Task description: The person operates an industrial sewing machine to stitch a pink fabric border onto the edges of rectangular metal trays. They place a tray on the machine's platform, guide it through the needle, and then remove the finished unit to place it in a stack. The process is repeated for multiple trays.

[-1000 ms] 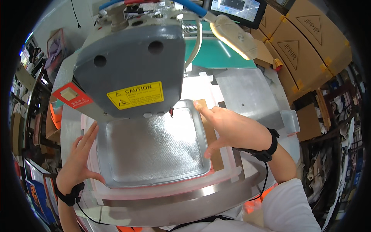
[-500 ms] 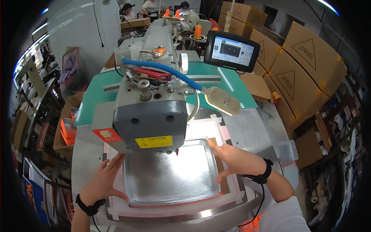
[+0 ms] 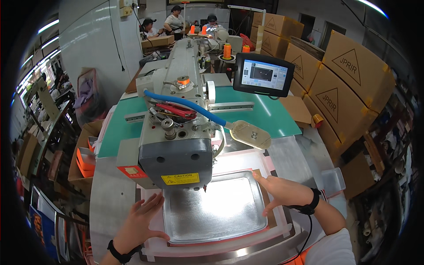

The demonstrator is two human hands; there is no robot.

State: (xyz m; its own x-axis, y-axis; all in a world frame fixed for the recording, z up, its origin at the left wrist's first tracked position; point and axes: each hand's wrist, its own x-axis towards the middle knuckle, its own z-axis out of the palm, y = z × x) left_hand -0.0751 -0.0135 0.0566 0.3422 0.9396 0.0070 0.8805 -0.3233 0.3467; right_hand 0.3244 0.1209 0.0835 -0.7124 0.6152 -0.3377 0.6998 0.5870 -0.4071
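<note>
A shallow silver tray-like panel [image 3: 214, 221] with rounded corners and a raised rim lies on a pink-and-white taped frame [image 3: 198, 251], partly under the head of a large sewing machine [image 3: 176, 163]. My left hand [image 3: 140, 223] is at its left side, fingers apart, thumb close to the near left corner. At the right side my right hand [image 3: 287, 194] has thumb and fingers spread along the rim. Neither hand grips anything; whether the fingertips touch the rim I cannot tell. The panel's far left part is hidden by the machine head.
A lamp on a blue flexible arm [image 3: 251, 134] hangs right of the machine head. Beyond it stand a screen [image 3: 263, 75] and stacked cardboard boxes [image 3: 340, 88]. Green boards [image 3: 269, 110] flank the machine. A clear plastic bin [image 3: 332, 180] sits right. Several people are in the background.
The whole view has shifted, so the machine, panel and hands appear lower and mostly farther right. Both hands stay spread beside the panel.
</note>
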